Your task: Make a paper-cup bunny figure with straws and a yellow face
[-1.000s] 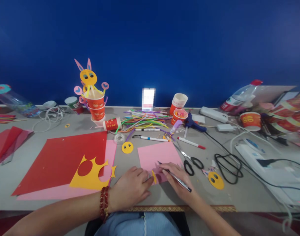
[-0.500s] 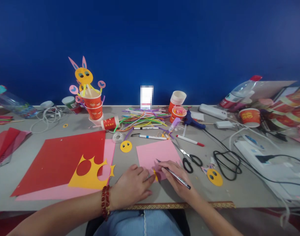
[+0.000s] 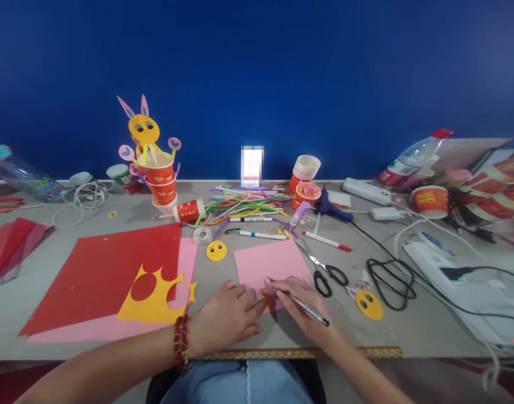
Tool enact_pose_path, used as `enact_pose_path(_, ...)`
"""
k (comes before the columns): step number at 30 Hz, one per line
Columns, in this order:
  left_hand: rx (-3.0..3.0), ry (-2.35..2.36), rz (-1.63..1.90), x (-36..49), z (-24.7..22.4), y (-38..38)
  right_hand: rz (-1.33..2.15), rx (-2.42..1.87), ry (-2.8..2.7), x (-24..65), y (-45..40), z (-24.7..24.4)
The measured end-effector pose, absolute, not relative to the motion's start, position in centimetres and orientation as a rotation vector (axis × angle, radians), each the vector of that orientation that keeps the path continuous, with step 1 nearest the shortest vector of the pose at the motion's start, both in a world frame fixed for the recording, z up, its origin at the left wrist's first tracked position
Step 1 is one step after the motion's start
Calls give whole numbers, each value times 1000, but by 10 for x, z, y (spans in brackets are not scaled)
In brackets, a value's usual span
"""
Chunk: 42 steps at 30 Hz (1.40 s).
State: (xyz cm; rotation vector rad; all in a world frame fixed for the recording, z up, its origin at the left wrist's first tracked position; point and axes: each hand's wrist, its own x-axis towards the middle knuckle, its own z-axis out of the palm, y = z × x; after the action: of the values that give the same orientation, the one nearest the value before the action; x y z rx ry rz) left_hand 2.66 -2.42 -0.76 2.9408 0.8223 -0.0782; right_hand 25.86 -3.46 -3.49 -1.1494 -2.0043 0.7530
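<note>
A sheet of pink paper [image 3: 265, 261] lies on the table in front of me. My left hand [image 3: 227, 314] rests flat at its lower left, fingers stretched out, with the index fingertip touching a small yellow paper piece [image 3: 266, 295] on the sheet. The rest of that piece is partly hidden. Over the sheet's right half, my right hand [image 3: 305, 311] grips a pen [image 3: 310, 309] with a silver-grey barrel. Its tip points up and left, close to the paper; whether it touches I cannot tell. Black-handled scissors [image 3: 323, 272] lie just right of the sheet.
Red paper [image 3: 114, 269] and a cut yellow sheet [image 3: 156, 306] lie at left. Stacked decorated cups [image 3: 162, 191] stand behind. Pipe cleaners [image 3: 244, 205], markers [image 3: 263, 235] and a glue gun [image 3: 333, 209] fill the back. A yellow face [image 3: 369, 304] and a power strip [image 3: 446, 280] are at right.
The pen tip and my right hand have shifted very slightly down the pink sheet. My left hand stays in nearly the same place.
</note>
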Motion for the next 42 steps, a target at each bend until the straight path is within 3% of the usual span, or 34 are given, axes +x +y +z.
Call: enact_pose_path(42, 2952, 744, -42, 24, -9, -18, 663, -1116, -2274, 252, -34, -40)
